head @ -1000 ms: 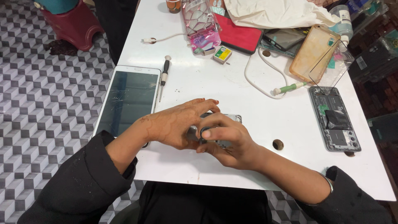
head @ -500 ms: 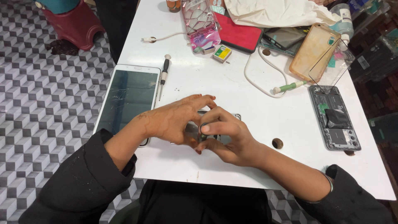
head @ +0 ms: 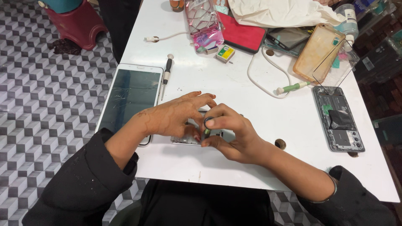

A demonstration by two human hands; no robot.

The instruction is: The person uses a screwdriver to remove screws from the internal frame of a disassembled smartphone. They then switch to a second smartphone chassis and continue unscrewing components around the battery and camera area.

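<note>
**Both hands working on the opened phone at the near edge**

Your right hand (head: 232,136) is pinching a small dark-green part (head: 207,127) between thumb and forefinger, right over the opened phone (head: 189,140). Your left hand (head: 178,117) is lying flat on that phone, fingers spread and pressing it down, gripping nothing. The phone is sitting on the white surface (head: 234,83) just in front of you, mostly hidden under both hands; only its metallic edge is showing.

Doing it well, as I'm reading it: keep the left palm loading the frame so it isn't skating, keep the pinch light, and move the part straight, not twisting.

Around you: the tablet (head: 130,98) is lying just left of your left wrist, a screwdriver (head: 166,77) beside its top corner. Another opened handset (head: 339,119) is sitting well apart on the right, with a white cable (head: 261,83) between. A small dark disc (head: 280,144) is lying near your right wrist.
</note>
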